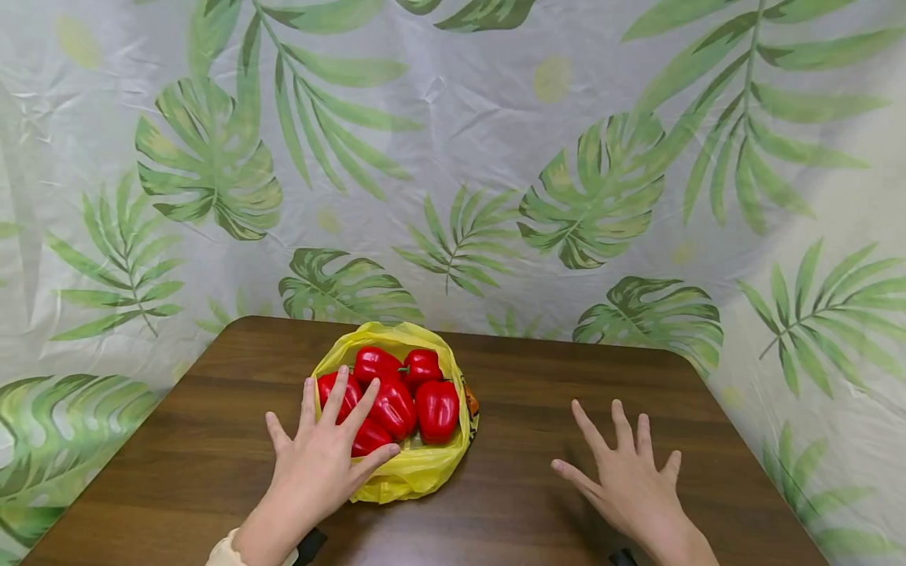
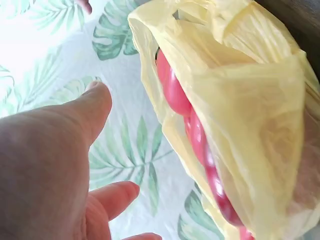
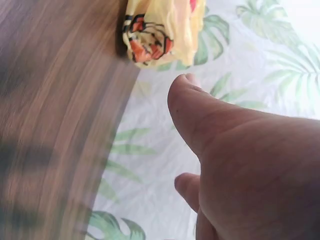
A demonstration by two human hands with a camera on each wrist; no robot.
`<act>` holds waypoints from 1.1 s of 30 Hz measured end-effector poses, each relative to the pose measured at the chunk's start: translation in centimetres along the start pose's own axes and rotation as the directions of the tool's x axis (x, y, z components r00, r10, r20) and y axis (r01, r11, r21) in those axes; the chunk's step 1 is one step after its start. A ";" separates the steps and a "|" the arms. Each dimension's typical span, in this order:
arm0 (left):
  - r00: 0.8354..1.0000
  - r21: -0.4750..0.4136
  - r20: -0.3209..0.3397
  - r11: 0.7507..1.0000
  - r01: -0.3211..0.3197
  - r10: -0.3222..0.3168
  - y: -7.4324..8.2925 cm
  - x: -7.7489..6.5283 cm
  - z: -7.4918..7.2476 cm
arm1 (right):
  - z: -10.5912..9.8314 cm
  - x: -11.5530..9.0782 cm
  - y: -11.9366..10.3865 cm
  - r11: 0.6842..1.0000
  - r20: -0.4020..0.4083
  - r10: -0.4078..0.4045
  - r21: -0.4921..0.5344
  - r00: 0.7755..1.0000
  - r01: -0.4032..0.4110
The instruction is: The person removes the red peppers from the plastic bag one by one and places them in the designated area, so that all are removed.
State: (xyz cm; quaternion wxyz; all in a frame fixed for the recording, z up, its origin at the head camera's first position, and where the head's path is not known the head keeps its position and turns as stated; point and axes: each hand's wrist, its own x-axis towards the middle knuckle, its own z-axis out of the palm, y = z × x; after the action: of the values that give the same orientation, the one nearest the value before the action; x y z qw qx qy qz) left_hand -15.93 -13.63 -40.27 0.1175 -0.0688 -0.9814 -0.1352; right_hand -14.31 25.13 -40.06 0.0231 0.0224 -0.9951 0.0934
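Observation:
A yellow plastic bag [image 1: 418, 472] with its mouth spread wide stands on the table, and several shiny red bell peppers [image 1: 437, 412] lie inside it. My left hand [image 1: 322, 456] hovers over the bag's near left side with its fingers spread, overlapping some peppers in the head view. In the left wrist view the thumb is apart from the bag's side wall [image 2: 250, 130], and red peppers [image 2: 172, 90] show past the rim. To the right of the bag, my right hand [image 1: 626, 483] is held over the table, fingers spread and holding nothing.
The dark brown wooden table [image 1: 524, 440] has rounded far corners. Behind it hangs a pale cloth [image 1: 467, 141] printed with green leaves. An orange and black print [image 3: 150, 42] marks the bag's right side.

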 end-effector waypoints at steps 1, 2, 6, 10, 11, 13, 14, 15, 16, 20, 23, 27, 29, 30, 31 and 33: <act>1.000 -0.005 0.001 1.000 0.005 -0.005 -0.2 0.0 -0.1 | -0.1 0.0 -0.1 1.000 0.006 -0.008 0.001 1.000 0.008; 1.000 -0.008 0.002 1.000 0.011 -0.011 -0.5 0.0 -0.1 | -0.1 0.0 -0.2 1.000 0.013 -0.016 0.004 1.000 0.015; 0.999 -0.025 -0.006 0.999 0.035 -0.035 -1.6 -0.2 -0.4 | -0.4 0.2 -0.8 0.999 0.054 -0.039 0.017 0.998 0.038; 0.999 -0.064 -0.015 0.997 0.051 -0.052 -2.9 -0.3 -0.5 | -0.6 0.3 -1.2 0.998 0.078 -0.056 0.040 0.995 0.053; 0.998 -0.077 -0.020 0.996 0.053 -0.054 -3.3 -0.3 -0.5 | -0.6 0.3 -1.3 0.997 0.076 -0.062 0.047 0.995 0.058; 0.998 -0.102 -0.032 0.993 0.053 -0.057 -4.0 -0.3 -0.4 | -0.7 0.4 -1.5 0.995 0.065 -0.077 0.061 0.995 0.073; 0.998 -0.116 -0.035 0.992 0.055 -0.059 -4.4 -0.3 -0.3 | -0.8 0.4 -1.6 0.994 0.054 -0.085 0.067 0.995 0.081; 0.997 -0.129 -0.038 0.990 0.055 -0.061 -4.8 -0.3 -0.2 | -0.8 0.5 -1.8 0.993 0.040 -0.093 0.071 0.995 0.090; 0.997 -0.145 -0.036 0.988 0.057 -0.063 -5.2 -0.4 0.0 | -0.8 0.5 -1.9 0.992 0.024 -0.101 0.075 0.995 0.099; 0.998 -0.238 -0.021 0.969 0.060 -0.067 -6.4 -0.3 0.6 | -1.0 1.0 -2.6 0.986 -0.022 -0.131 0.098 0.991 0.132; 0.998 -0.333 -0.017 0.942 0.049 -0.058 -7.0 -0.1 1.0 | -1.2 1.3 -3.4 0.980 -0.035 -0.142 0.134 0.989 0.145; 0.999 -0.415 -0.013 0.909 0.028 -0.037 -7.5 0.2 1.4 | -1.2 1.8 -4.7 0.968 -0.053 -0.153 0.190 0.987 0.161; 1.000 -0.435 -0.015 0.900 0.016 -0.025 -7.6 0.1 1.6 | -1.1 2.0 -5.4 0.962 -0.067 -0.160 0.212 0.985 0.171; 1.000 -0.443 -0.022 0.896 0.009 -0.021 -7.6 0.1 1.7 | -1.1 2.1 -5.7 0.959 -0.074 -0.160 0.224 0.984 0.173; 0.999 -0.453 -0.029 0.891 0.003 -0.019 -7.6 0.1 1.7 | -1.0 2.3 -6.0 0.956 -0.083 -0.161 0.234 0.984 0.176; 0.999 -0.471 -0.044 0.882 -0.007 -0.016 -7.7 0.1 1.9 | -0.8 2.5 -6.7 0.949 -0.094 -0.157 0.260 0.983 0.176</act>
State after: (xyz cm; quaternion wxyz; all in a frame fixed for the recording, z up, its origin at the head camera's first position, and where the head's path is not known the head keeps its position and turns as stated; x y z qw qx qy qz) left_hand -17.69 -20.42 -43.92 0.1199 -0.0897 -0.9164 -0.3713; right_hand -16.44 18.59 -37.96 0.0636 0.1058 -0.9665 0.2250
